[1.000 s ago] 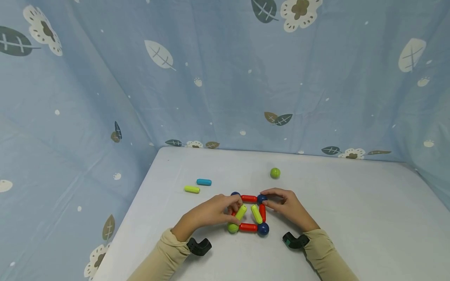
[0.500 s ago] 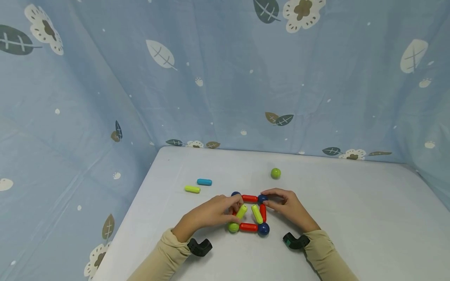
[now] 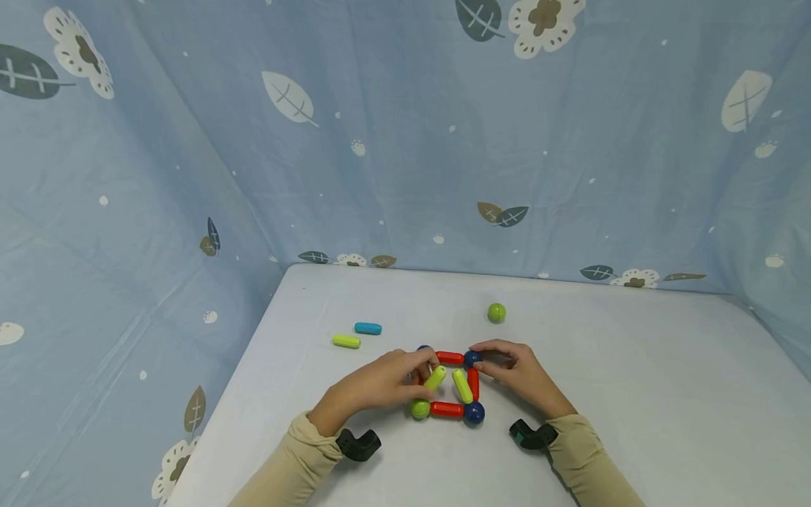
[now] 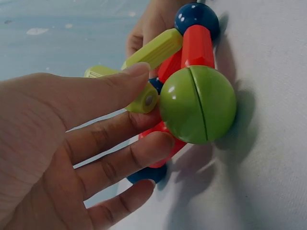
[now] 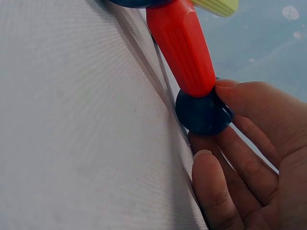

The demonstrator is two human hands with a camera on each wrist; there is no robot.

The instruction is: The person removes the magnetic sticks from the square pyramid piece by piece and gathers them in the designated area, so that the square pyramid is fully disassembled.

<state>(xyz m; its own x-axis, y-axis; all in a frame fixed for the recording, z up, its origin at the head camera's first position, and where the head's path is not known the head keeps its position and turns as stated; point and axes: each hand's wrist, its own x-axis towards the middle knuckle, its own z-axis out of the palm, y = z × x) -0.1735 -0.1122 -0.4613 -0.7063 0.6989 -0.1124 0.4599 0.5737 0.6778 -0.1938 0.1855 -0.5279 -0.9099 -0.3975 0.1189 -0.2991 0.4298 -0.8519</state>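
Red magnetic sticks (image 3: 446,409) and balls form a square on the table. Its near-left ball is green (image 4: 198,104); the other corners are dark blue. Between thumb and fingers, my left hand (image 3: 380,384) pinches a yellow-green magnetic stick (image 3: 435,378), its metal-tipped end close beside the green ball; whether they touch I cannot tell. My right hand (image 3: 522,377) grips the far-right blue ball (image 5: 204,114) with thumb and fingers. A second yellow-green stick (image 3: 462,386) leans up from the near-right blue ball (image 3: 474,412). The left hand partly hides the square's left side.
On the white table (image 3: 608,366), a loose yellow-green stick (image 3: 346,341) and a blue stick (image 3: 368,328) lie to the left. A loose green ball (image 3: 497,313) sits farther back. A patterned blue cloth (image 3: 405,155) hangs behind.
The yellow-green stick in my left hand has risen slightly, away from the near-left green ball. My right hand stays on the blue ball.
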